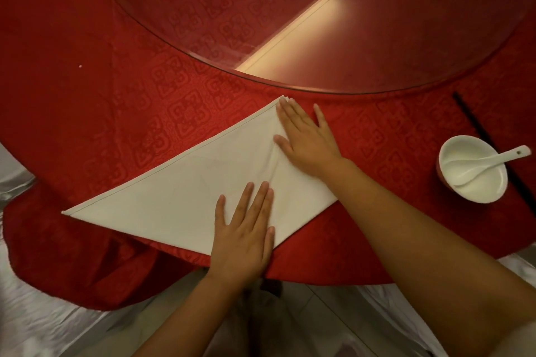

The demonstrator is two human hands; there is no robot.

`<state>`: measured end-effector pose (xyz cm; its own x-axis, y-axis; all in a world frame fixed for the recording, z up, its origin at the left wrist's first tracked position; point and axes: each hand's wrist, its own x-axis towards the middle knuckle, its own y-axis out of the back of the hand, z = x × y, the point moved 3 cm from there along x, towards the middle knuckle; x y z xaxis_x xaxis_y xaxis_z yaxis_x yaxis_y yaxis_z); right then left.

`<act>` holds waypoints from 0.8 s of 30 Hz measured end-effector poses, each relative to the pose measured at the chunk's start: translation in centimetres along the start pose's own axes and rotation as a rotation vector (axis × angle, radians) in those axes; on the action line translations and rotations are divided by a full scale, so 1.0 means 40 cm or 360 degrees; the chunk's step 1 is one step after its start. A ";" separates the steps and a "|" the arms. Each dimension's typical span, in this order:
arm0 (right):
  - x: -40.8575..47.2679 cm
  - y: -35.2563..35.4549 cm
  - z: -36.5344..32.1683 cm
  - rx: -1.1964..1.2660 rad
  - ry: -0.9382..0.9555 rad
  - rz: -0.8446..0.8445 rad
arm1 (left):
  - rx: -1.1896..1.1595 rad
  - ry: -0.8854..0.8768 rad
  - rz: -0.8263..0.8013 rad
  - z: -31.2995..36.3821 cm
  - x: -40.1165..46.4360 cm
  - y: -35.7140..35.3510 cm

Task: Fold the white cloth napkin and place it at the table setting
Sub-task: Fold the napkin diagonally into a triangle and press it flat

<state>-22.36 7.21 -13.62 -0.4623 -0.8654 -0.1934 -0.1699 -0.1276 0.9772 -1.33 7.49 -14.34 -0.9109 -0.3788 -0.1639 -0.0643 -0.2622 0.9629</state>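
Observation:
The white cloth napkin (pixel 185 185) lies flat on the red tablecloth (pixel 87 81), folded into a triangle with its long hemmed edge running from lower left to upper right. My left hand (pixel 246 229) rests palm down on the napkin's near corner, fingers spread. My right hand (pixel 307 139) presses flat on the napkin's upper right part, fingertips near its far tip. Neither hand grips the cloth.
A white bowl (pixel 475 182) with a white spoon (pixel 490 164) in it stands at the right, beside dark chopsticks (pixel 475 122). A round glass turntable (pixel 319 23) covers the table's far middle. The table's near edge curves just below my left hand.

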 end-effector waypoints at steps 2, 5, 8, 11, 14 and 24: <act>-0.043 0.021 -0.021 0.0064 -0.0031 0.0169 | -0.0023 0.0017 0.0036 0.002 -0.003 0.009; -0.176 0.021 -0.047 0.0090 -0.0084 0.0457 | -0.0125 0.0101 0.0191 -0.006 0.016 0.034; -0.281 -0.035 -0.057 0.0055 -0.0203 0.0291 | -0.0106 0.0008 0.0148 0.010 0.064 0.034; -0.300 -0.081 -0.058 -0.0001 -0.0242 0.0080 | -0.0022 -0.0044 0.0021 0.017 0.086 -0.003; -0.294 -0.091 -0.029 -0.0003 -0.0220 0.0070 | 0.0059 -0.0036 0.0000 0.011 0.086 -0.020; -0.250 -0.033 0.008 0.0086 -0.0259 0.0159 | 0.0028 -0.0053 0.0021 0.010 0.093 -0.022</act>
<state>-17.80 16.18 -13.02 -0.6131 -0.7821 -0.1117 -0.1605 -0.0151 0.9869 -4.84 6.67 -15.70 -0.9246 -0.3524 -0.1443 -0.0591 -0.2417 0.9686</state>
